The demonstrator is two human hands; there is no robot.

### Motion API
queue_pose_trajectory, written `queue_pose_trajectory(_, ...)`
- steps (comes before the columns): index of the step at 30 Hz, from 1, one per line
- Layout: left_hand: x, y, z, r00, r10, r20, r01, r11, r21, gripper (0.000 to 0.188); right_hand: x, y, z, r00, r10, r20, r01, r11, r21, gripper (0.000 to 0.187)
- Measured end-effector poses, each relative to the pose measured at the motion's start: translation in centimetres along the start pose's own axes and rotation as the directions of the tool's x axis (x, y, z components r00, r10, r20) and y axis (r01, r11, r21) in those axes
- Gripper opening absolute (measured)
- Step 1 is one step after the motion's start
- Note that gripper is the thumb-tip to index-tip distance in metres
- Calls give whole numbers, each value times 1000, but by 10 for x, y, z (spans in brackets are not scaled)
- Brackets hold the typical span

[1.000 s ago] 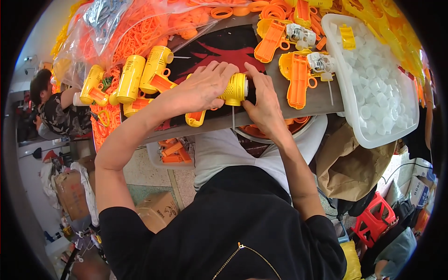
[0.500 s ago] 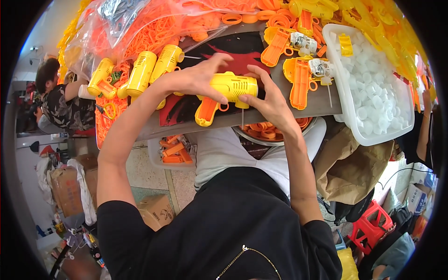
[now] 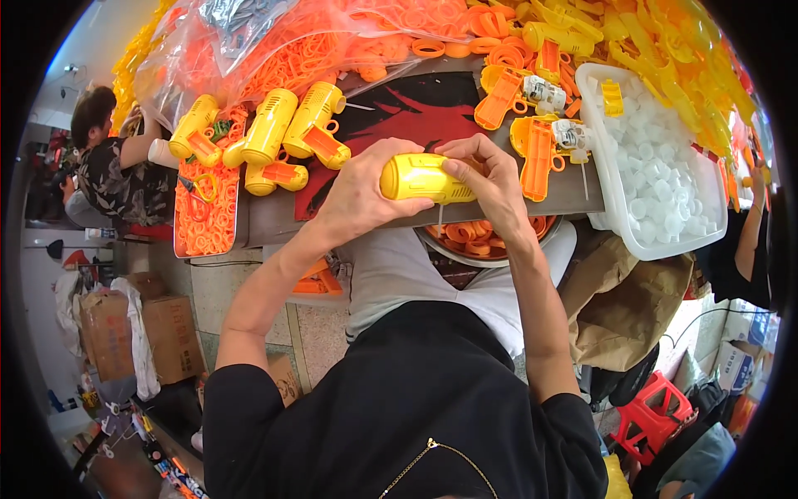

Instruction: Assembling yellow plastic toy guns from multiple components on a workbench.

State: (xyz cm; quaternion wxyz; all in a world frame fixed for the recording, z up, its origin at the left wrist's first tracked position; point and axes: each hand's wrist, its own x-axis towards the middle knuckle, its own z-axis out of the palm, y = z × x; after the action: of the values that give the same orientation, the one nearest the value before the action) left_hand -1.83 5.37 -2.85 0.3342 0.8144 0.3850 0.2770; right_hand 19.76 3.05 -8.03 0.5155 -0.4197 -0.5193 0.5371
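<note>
My left hand (image 3: 357,190) is closed round the rear of a yellow toy gun (image 3: 416,176), its fingers and thumb on both sides of the rounded body. My right hand (image 3: 492,179) grips the front end with thumb and fingers. The toy gun lies level above the table's near edge; its orange handle is hidden from view. A thin pale stem shows below it. To the left lie several yellow toy guns (image 3: 273,125) with orange handles. On the right are two opened toy guns, one nearer (image 3: 539,158) and one farther (image 3: 499,96), with inner parts showing.
A white tub (image 3: 721,200) holds translucent caps. A tray (image 3: 237,224) of small orange rings carries yellow-handled scissors (image 3: 198,188). A bowl of orange rings (image 3: 478,237) sits at my lap. Heaped orange and yellow parts (image 3: 665,50) line the back. Another person (image 3: 116,166) sits left.
Both hands have closed on the toy gun, which came nearer and turned so its orange handle no longer shows. Earlier the fingers were spread more loosely round it.
</note>
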Motion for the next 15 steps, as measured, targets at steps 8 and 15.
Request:
queue_pose_trajectory(8,1,8,-3,970,236,-51,-218,948,232,51,5,-31,26,966,-244,85,259,913,-316,61)
queue_pose_trajectory(15,-6,21,-34,962,260,-89,-256,965,57,62,-11,-51,2,993,-56,108,66,993,-95,76)
